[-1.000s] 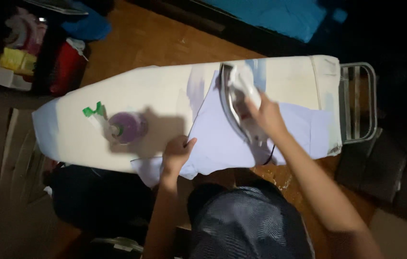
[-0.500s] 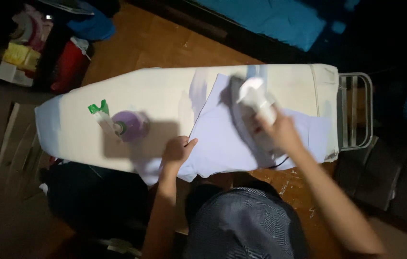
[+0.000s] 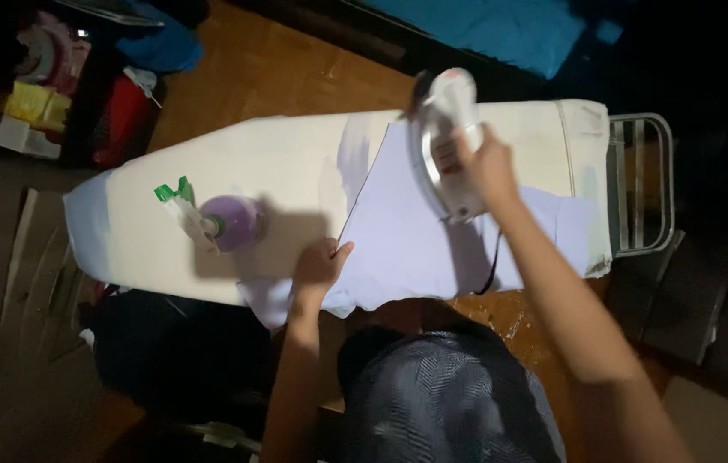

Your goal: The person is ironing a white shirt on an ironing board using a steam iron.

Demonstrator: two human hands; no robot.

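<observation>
A pale lilac cloth (image 3: 415, 249) lies spread over the right half of a cream ironing board (image 3: 269, 163). My right hand (image 3: 488, 167) grips the handle of a white iron (image 3: 443, 129), which sits over the cloth's far edge, tip pointing away from me. My left hand (image 3: 318, 267) presses down on the cloth's left corner near the board's front edge, fingers curled on the fabric. A dark cord (image 3: 491, 266) hangs from the iron toward me.
A purple spray bottle with a green trigger (image 3: 214, 219) stands on the board's left half. A metal iron rest (image 3: 642, 184) sticks out at the board's right end. Boxes and a red bag (image 3: 119, 116) sit on the wooden floor at far left. Blue fabric (image 3: 501, 26) lies beyond the board.
The iron has slid away from me across the cloth, from its middle to its far edge. My left hand has stayed on the corner.
</observation>
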